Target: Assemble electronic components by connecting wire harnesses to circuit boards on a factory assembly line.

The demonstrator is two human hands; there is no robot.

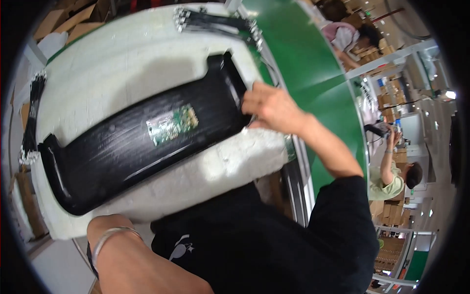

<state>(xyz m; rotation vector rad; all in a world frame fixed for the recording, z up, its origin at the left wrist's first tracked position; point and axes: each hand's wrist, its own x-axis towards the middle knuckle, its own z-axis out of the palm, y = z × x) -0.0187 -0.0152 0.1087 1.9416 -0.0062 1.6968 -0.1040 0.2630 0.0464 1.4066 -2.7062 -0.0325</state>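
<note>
While right hand grips right end of black panel on white foam, left hand out of view; green board at panel middle.

left grip hidden under foam pad, only braceleted forearm shows. right grip fingertips tucked behind black panel edge. circuit board blurred, parts unreadable.

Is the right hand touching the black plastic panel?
Touching. The head view shows the right hand with its fingers curled over the end edge of the black plastic panel, which lies on the white foam pad; no gap shows.
</note>
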